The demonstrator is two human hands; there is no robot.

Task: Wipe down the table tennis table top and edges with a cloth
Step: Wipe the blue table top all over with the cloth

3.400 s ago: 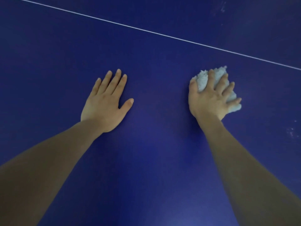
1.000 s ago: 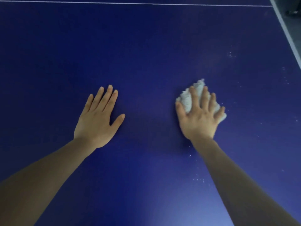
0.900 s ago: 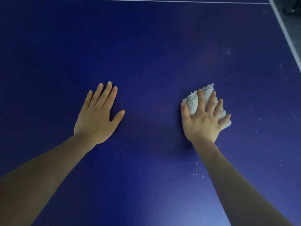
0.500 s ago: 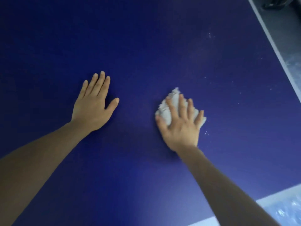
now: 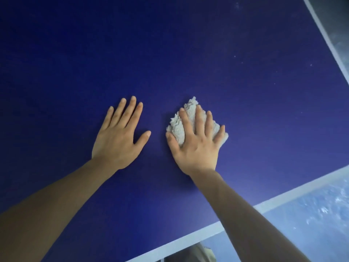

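Two bare hands press on one dark blue table tennis table (image 5: 188,53), its top matte and smooth, bordered by a white painted line (image 5: 294,193) along the near edge and another up the right edge. The right hand (image 5: 196,148) lies palm down with fingers spread, pinning one crumpled white cloth (image 5: 178,127) of nubby terry texture flat against the top. The left hand (image 5: 118,138) rests just beside it, palm flat, fingers extended and gripping nothing. A few pale dust specks (image 5: 242,62) dot the surface toward the right corner.
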